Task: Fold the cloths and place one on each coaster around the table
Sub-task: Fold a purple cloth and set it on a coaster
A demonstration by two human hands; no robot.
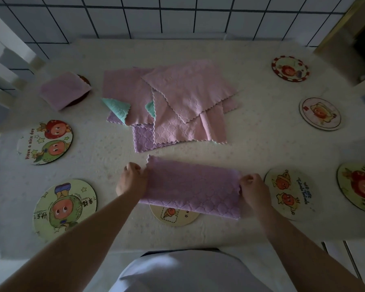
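A purple quilted cloth (193, 187), folded in half into a long strip, lies near the table's front edge. My left hand (132, 179) grips its left end and my right hand (253, 189) grips its right end. Its near edge partly covers a cream coaster (174, 216). A loose pile of pink, purple and teal cloths (173, 104) lies in the middle of the table. At the far left a folded purple cloth (64, 90) rests on a dark coaster (85, 79). Round cartoon coasters ring the table: two on the left (45, 142) (64, 209), several on the right (290, 68) (320, 113) (289, 193) (358, 187).
The table (261, 144) wears a pale patterned cover. A tiled wall (156, 15) stands behind it. White chair parts (4, 66) sit at the left, and a cabinet (358, 34) rises at the far right. My white shirt (190, 270) is at the table's front edge.
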